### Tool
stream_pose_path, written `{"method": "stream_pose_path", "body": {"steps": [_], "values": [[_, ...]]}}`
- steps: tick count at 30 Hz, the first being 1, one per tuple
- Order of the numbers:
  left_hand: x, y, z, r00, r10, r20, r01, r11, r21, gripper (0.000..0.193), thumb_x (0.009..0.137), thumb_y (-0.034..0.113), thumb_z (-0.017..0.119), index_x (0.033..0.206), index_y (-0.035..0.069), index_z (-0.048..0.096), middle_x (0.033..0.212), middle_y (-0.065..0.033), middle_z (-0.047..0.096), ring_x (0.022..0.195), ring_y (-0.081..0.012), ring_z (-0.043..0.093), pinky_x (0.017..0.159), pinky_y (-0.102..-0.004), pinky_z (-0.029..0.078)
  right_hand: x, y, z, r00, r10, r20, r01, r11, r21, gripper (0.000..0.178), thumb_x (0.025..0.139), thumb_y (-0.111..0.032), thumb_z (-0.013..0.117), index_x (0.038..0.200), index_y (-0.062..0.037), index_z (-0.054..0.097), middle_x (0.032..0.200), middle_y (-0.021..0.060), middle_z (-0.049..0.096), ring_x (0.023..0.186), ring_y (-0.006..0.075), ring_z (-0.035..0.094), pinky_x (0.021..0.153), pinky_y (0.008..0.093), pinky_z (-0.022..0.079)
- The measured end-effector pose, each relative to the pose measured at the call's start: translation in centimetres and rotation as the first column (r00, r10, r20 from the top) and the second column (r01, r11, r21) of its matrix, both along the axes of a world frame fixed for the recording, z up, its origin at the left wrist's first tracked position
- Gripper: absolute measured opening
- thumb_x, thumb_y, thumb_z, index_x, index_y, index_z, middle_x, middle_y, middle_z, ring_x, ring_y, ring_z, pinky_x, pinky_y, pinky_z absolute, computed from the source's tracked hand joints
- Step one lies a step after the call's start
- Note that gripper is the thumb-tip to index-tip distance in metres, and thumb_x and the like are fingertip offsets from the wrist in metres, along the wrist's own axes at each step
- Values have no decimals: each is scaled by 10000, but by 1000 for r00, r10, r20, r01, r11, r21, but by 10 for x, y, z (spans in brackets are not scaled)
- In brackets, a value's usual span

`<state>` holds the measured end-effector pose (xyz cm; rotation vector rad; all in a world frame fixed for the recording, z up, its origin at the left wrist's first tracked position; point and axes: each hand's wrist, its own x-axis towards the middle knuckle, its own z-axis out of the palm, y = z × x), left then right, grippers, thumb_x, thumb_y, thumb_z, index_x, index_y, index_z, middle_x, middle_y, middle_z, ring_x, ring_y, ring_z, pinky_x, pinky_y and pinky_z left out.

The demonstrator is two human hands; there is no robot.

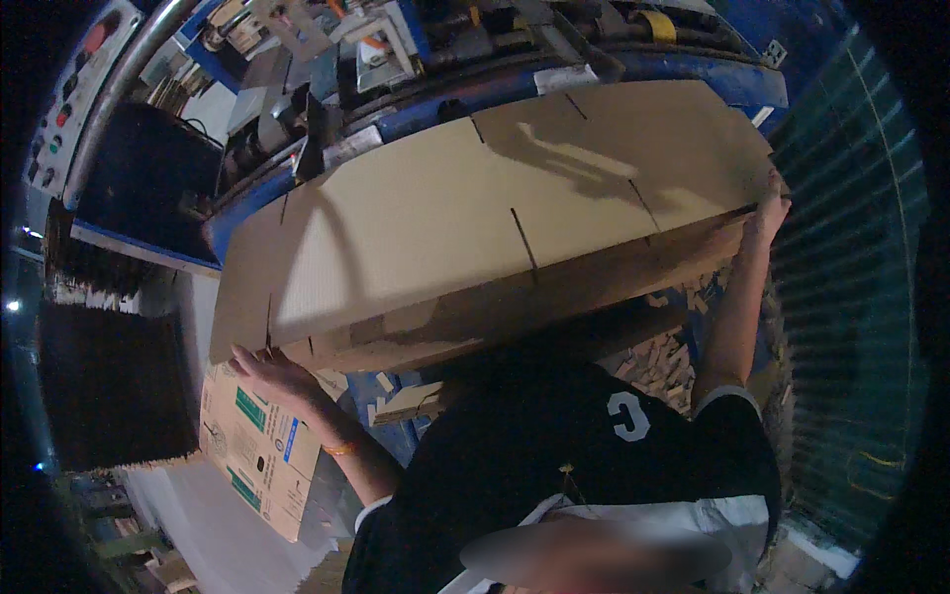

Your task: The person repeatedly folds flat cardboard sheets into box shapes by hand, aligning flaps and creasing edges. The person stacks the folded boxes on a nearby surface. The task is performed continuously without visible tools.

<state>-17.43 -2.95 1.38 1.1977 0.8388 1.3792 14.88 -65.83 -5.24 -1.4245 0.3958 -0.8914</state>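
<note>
A large brown corrugated cardboard sheet [416, 223] with dark slots cut along its long edges stretches across the view, against the front of a blue machine. My left hand [272, 374] is closed on its near left corner, some fingers hidden at the edge. At the far right end, my right hand [770, 210] grips the sheet's edge. More brown cardboard shows under the near edge; whether it is a fold or separate sheets, I cannot tell. Below my left hand lies a printed cardboard sheet [259, 450] with green and blue marks.
The blue machine [416, 117] with rollers and metal guides runs along the back. A control panel [74, 109] with buttons stands at far left, above a dark stack of sheets [119, 386]. Cardboard scraps [658, 368] lie below the sheet. A green corrugated wall [851, 257] bounds the right.
</note>
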Motion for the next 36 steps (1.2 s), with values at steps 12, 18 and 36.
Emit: {"method": "stream_pose_path", "body": {"steps": [12, 18, 36], "values": [[-25, 31, -7, 943, -331, 32, 333, 940, -80, 361, 907, 98, 549, 1234, -48, 502, 1229, -175, 544, 1118, -268, 546, 976, -409, 446, -135, 137, 127, 869, 300, 394, -228, 949, -218, 525, 824, 34, 562, 1331, -25, 440, 1227, 103, 556, 1051, 214, 567, 884, 335, 460], [-8, -73, -10, 662, -123, -739, 717, 388, 578, 425, 865, -38, 479, 1286, 0, 514, 1382, -177, 471, 1300, -318, 436, 1045, -432, 371, -198, 189, 64, 545, 767, -338, -108, -336, -936, 353, 846, -233, 594, 1186, -138, 605, 1291, 62, 551, 1164, 300, 533, 959, 414, 470], [101, -24, -12, 554, 1, -832, 829, 83, 553, 613, 779, -29, 523, 1370, 115, 450, 1426, -137, 413, 1312, -322, 402, 1078, -435, 345, -83, 261, 55, 523, 820, -231, 15, -280, -960, 367, 814, -245, 643, 1156, -120, 596, 1203, 71, 597, 1120, 270, 571, 923, 372, 497]]}}
